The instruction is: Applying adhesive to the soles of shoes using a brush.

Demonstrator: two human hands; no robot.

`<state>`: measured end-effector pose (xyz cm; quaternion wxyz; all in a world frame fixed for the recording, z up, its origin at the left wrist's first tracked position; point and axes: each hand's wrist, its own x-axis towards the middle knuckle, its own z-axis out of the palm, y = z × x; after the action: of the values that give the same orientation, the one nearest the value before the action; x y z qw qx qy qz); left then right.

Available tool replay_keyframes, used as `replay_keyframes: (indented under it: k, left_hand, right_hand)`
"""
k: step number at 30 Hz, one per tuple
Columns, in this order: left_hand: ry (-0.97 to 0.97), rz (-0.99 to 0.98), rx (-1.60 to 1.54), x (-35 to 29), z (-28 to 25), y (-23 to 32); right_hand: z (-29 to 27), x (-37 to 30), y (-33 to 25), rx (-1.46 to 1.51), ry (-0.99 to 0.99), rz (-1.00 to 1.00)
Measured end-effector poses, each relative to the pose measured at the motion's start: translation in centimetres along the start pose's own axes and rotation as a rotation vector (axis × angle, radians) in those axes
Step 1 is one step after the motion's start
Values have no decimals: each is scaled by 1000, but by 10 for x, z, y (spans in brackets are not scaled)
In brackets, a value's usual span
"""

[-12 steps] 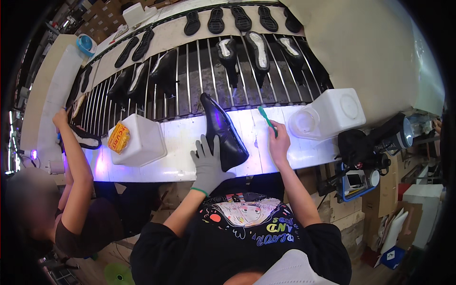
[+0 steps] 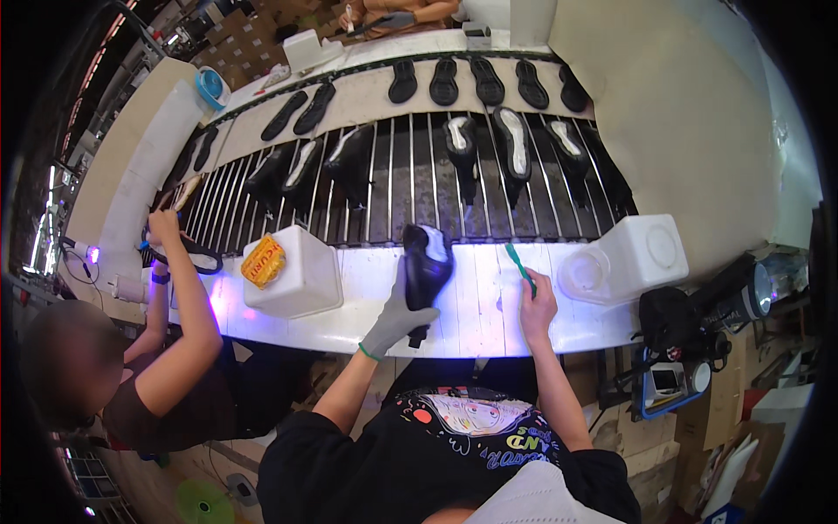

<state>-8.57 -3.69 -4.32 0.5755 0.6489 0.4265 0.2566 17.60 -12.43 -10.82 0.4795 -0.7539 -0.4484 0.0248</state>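
In the head view, we gripped a black shoe [image 2: 426, 272] in our gloved left hand [image 2: 400, 320] over the white bench [image 2: 489, 325], thumb across it and other fingers mostly hidden. At the shoe's three o'clock, well apart, our bare right hand [image 2: 539, 304] pinched a green brush [image 2: 521, 270]. We had a white box [image 2: 305, 288], topped by a yellow packet [image 2: 264, 262], at nine and more shoes [image 2: 513, 148] at one.
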Motion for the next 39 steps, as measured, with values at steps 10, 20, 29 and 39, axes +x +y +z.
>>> replay_keyframes:
  k: [10,20,29,39]
  left_hand:
    - [99,267,-560,40,-40,69]
    - [655,9,250,185,-58,21]
    - [581,563,131,220,-5,66]
    - [123,561,295,343,109,29]
  right_hand:
    - [-7,-1,1,-24,-28,61]
    - [-4,0,2,-17,1,51]
    - [-39,-5,3,-4,81,30]
    - [-48,-12,24,-40,158,39]
